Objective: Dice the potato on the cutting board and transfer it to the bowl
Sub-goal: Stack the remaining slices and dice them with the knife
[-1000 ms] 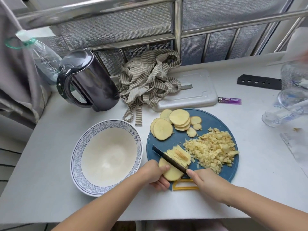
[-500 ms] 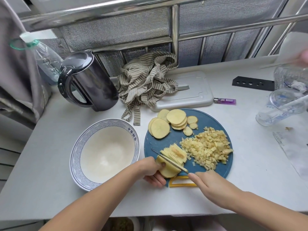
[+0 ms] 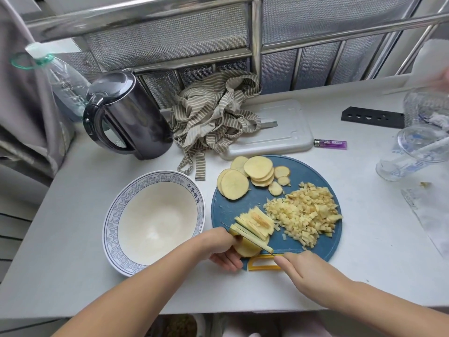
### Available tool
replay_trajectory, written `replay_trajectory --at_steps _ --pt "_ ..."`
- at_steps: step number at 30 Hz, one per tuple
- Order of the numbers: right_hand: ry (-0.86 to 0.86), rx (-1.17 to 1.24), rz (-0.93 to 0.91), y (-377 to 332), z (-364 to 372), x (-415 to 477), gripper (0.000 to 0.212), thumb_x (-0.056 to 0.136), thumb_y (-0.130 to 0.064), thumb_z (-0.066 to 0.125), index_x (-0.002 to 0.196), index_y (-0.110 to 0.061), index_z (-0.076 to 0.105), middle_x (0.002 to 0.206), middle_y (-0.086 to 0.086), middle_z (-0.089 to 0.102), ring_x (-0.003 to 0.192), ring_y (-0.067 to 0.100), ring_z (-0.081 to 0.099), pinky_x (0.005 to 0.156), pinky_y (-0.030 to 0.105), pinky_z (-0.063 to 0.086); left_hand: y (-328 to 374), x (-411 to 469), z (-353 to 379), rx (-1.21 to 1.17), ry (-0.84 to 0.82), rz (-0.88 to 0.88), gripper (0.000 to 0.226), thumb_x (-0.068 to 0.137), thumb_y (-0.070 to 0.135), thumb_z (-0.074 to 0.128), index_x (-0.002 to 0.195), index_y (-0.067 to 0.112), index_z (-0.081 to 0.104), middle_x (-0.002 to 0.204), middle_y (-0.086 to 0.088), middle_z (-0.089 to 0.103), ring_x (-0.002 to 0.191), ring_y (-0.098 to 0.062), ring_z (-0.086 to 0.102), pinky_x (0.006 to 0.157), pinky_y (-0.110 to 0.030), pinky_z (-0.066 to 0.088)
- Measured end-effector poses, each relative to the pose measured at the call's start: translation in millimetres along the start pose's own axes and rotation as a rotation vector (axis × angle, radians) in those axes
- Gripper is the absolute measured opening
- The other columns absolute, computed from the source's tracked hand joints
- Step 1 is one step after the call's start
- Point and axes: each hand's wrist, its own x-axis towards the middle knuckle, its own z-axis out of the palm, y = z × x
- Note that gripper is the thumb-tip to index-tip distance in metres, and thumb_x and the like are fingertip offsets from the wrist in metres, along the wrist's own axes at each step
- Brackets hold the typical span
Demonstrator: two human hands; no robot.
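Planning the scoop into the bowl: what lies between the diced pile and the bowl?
Head view: the half-cut potato stack, held by the left hand, knife across it.

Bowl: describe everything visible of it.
The bowl is wide and round and looks ceramic. It is off-white inside, with a blue scale-pattern band round the rim and blue characters on its far-right side. It stands upright and empty on the counter, just left of the board; whether they touch is unclear. The left arm crosses over its near-right rim.
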Motion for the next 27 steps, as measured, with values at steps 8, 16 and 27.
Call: replay_trajectory --at_steps 8,16,27 --pt "0.009 -0.005 -0.013 5 10 4 0.078 0.074 -0.074 -0.005 0.082 -0.023 0.053 0.081 -0.003 0.059 0.076 0.014 0.054 0.074 0.034 0.044 2 7 -1 -0.012 -0.015 -0.081 0.039 0.102 0.025 0.031 0.077 0.005 0.052 0.046 -0.006 0.06 0.038 -0.014 0.055 0.044 -0.017 0.046" --pt "0.013 0.059 -0.007 6 16 7 0.074 0.079 -0.074 0.0 0.08 -0.023 0.054 0.079 -0.004 0.06 0.077 0.013 0.055 0.074 0.03 0.045 3 9 -2 -0.047 -0.013 -0.082 0.04 0.102 0.016 0.027 0.067 0.006 0.043 0.072 -0.028 0.066 0.027 -0.014 0.043 0.035 -0.016 0.036" --pt "-0.054 -0.038 0.073 -13 15 36 0.048 0.102 -0.05 0.019 0.071 -0.02 0.041 0.07 -0.002 0.046 0.074 0.024 0.048 0.073 0.038 0.039 2 14 0 -0.107 -0.052 -0.087 0.036 0.104 0.021 0.028 0.075 0.007 0.042 0.051 -0.009 0.051 0.042 -0.017 0.043 0.045 -0.02 0.036"
